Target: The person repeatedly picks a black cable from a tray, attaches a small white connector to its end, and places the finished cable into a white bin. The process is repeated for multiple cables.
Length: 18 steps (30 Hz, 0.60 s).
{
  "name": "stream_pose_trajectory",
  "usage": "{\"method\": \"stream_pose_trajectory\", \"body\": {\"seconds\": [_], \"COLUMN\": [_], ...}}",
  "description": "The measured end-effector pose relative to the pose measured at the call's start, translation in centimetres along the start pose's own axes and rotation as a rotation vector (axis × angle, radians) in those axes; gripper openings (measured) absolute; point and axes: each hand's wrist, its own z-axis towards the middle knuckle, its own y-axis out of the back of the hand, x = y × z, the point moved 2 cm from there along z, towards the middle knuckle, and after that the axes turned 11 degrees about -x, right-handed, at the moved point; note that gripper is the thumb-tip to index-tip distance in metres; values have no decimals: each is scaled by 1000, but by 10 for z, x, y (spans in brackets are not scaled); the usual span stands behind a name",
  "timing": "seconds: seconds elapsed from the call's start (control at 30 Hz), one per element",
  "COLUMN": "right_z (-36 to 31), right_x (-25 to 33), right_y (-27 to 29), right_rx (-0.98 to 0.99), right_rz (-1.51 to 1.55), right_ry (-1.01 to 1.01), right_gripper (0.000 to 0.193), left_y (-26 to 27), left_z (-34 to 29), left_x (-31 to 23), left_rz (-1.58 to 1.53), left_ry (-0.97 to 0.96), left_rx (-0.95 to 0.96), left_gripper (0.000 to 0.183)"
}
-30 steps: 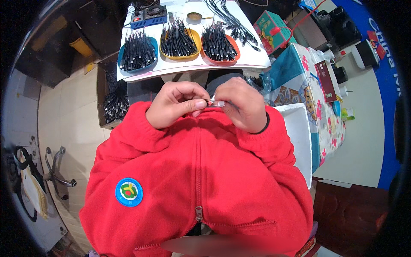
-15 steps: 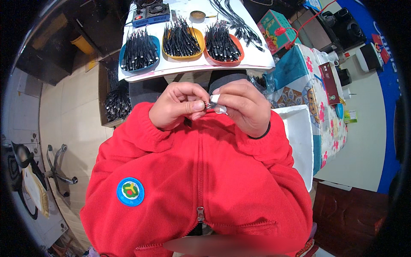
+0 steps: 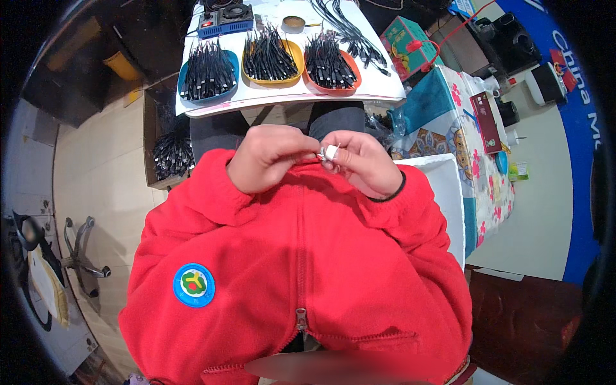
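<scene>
In front of my chest, both hands meet fingertip to fingertip. My left hand (image 3: 273, 157) is closed in a pinch, its back turned up. From its fingertips thin wire ends (image 3: 319, 156) stick out, reddish and pale; the rest of that piece is hidden in the hand. My right hand (image 3: 369, 165) pinches at the same wires with thumb and fingers. A white wrap (image 3: 332, 152) covers the tip of its thumb. Just beyond, short black cables with plugs fill a blue tray (image 3: 184, 90), a yellow tray (image 3: 300, 61) and an orange tray (image 3: 357, 72).
The trays stand on a white table (image 3: 256, 99). At its back are a blue device (image 3: 224, 25), a small round tin (image 3: 294, 23) and long loose cables (image 3: 350, 38). A box of cables (image 3: 173, 154) sits at left, a white foam box (image 3: 449, 186) at right.
My left hand has turned over so its back faces up. My right hand's fingers have shifted, the white-wrapped thumb now on top. The view has moved slightly.
</scene>
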Motion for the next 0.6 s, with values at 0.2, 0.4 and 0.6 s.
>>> {"method": "stream_pose_trajectory", "body": {"seconds": [0.2,0.4,0.6], "right_z": [-17,-13,-9], "right_x": [28,23,5], "right_y": [-13,-17,-3], "right_rx": [-295,-251,-60], "right_rz": [-978,-1091,-223], "right_ry": [1029,1047,28], "right_gripper": [30,23,10], "left_y": [-2,-6,-3], "left_z": [-8,-9,-4], "left_x": [12,12,5], "left_rz": [-594,-658,60], "left_ry": [527,596,-20], "left_rx": [-68,-51,20], "left_gripper": [12,12,13]}}
